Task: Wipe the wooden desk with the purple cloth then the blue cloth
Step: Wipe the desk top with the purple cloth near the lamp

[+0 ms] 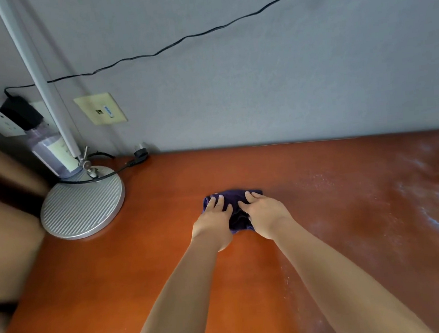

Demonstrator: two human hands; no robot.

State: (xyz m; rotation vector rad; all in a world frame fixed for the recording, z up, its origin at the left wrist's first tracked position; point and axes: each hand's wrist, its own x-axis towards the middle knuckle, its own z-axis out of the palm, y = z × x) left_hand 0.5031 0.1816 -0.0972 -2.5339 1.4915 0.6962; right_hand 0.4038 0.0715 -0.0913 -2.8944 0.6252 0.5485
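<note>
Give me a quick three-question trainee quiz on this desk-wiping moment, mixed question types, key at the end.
1. True or false: both hands press on the purple cloth.
2. Multiple choice: the lamp base stands at the desk's A) far left, B) far right, C) near edge in the middle.
3. Short answer: which side of the wooden desk shows pale, dusty-looking smears?

Key:
1. True: left hand and right hand lie side by side on it, fingers extended.
2. A.
3. The right side, beyond the right hand.
</note>
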